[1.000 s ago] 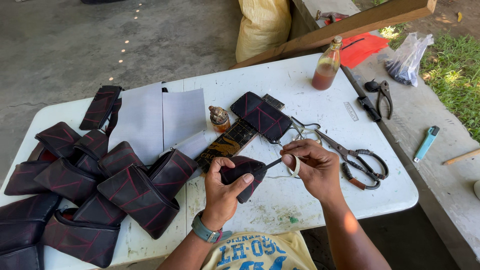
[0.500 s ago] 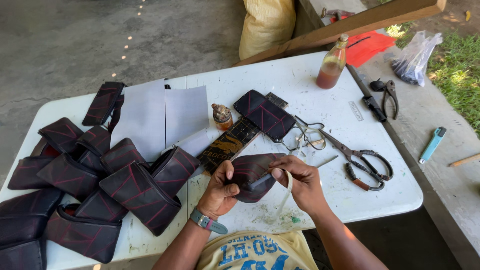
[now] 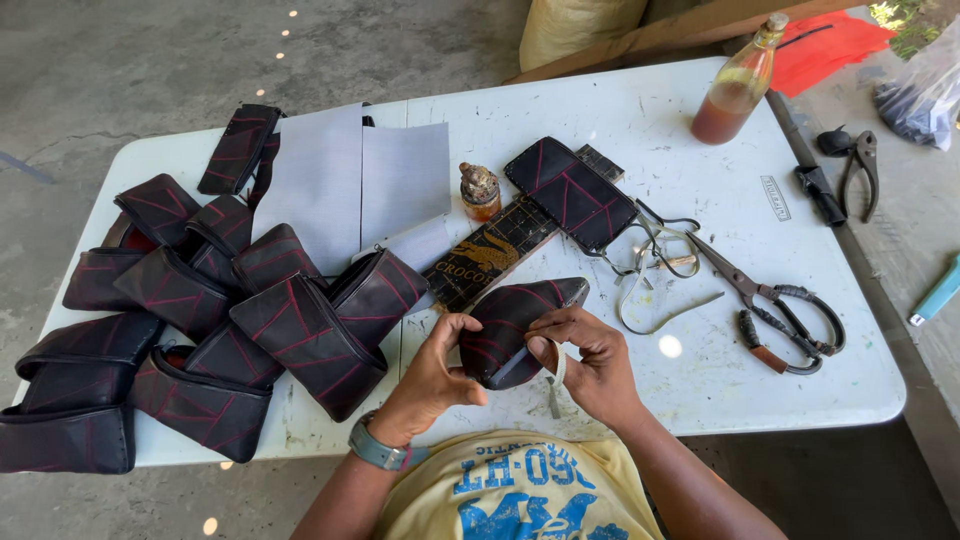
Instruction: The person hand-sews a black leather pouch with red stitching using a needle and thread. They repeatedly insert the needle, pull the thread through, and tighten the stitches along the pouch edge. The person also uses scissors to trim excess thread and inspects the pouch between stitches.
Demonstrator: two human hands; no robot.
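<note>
- The left hand (image 3: 432, 372) is curled closed on the near end of a dark pouch (image 3: 515, 325) with red stitching, held just above the white table's (image 3: 700, 380) near edge.
- The right hand (image 3: 592, 362) pinches the pouch's lower rim, fingers closed, touching a pale strip (image 3: 556, 384).
- Bare tabletop lies right of the hands; large scissors (image 3: 775, 305) sit beyond it.
- A pile of similar pouches (image 3: 240, 300) crowds the left.
</note>
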